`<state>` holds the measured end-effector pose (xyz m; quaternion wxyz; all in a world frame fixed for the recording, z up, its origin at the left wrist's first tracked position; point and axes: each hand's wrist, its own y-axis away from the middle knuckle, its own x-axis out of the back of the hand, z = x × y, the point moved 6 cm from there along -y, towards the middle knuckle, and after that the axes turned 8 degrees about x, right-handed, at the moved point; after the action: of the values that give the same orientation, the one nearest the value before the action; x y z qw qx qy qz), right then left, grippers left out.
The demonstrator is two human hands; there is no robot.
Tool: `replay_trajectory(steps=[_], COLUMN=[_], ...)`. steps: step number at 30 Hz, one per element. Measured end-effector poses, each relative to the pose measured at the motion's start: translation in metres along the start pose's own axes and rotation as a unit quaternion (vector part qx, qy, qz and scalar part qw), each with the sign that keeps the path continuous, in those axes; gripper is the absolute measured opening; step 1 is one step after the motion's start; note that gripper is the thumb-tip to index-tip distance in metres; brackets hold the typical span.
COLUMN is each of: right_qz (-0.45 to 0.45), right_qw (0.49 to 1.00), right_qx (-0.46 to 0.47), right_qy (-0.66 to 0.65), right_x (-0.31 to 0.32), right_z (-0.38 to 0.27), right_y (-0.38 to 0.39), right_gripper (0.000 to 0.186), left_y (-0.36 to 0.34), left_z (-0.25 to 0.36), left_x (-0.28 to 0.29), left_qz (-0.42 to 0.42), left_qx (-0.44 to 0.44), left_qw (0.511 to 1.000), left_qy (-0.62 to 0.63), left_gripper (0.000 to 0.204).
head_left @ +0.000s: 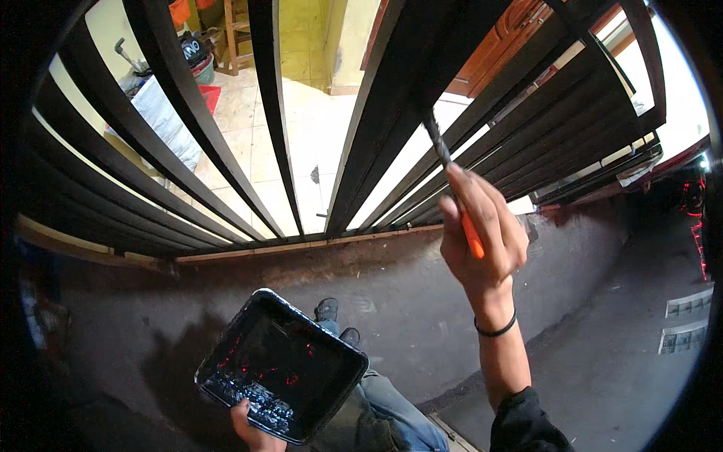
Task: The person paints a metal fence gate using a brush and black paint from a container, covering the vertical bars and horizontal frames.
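My right hand (486, 226) is closed around a paintbrush (439, 143) with an orange handle and a dark, paint-coated front part. The brush tip touches, or nearly touches, a wide black post (388, 98) of the slatted metal fence in front of me. Low and to the left, my left hand (254, 433) grips the near edge of a black paint tray (316, 326), thumb over the rim. Wet, glossy black paint lies in the tray, mostly at its near end. The left fingers beneath the tray are hidden.
Black slats (273, 113) curve across the upper view above a low ledge (301, 245). Behind them are a tiled floor (248, 147), a wooden door (501, 45) and a white sack (166, 113). My shoes (327, 309) stand on dark pavement (407, 331) beneath the tray.
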<state>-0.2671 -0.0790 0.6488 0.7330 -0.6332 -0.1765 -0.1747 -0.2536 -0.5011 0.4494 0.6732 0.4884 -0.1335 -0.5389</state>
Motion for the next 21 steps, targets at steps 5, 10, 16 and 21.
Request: replay_trajectory(steps=[5, 10, 16, 21], right_qz=[0.037, 0.126, -0.033, 0.068], right_qw=[0.999, 0.992, 0.998, 0.974], right_qx=[0.008, -0.007, -0.031, -0.168], right_qy=[-0.023, 0.013, -0.032, -0.133], right_x=[0.002, 0.022, -0.011, 0.009], right_z=[0.016, 0.026, 0.015, 0.053], right_y=[-0.016, -0.024, 0.030, 0.046], right_gripper=[0.034, 0.038, 0.036, 0.025], left_y=[0.008, 0.005, 0.015, 0.004], left_z=[0.003, 0.001, 0.001, -0.005], left_x=[-0.006, 0.000, -0.019, 0.003], left_qz=[-0.040, -0.005, 0.038, 0.032], left_qx=[0.020, 0.034, 0.000, 0.049], left_qw=[0.999, 0.998, 0.997, 0.996], left_qy=[-0.026, -0.049, -0.074, -0.068], left_gripper=[0.067, 0.069, 0.068, 0.072])
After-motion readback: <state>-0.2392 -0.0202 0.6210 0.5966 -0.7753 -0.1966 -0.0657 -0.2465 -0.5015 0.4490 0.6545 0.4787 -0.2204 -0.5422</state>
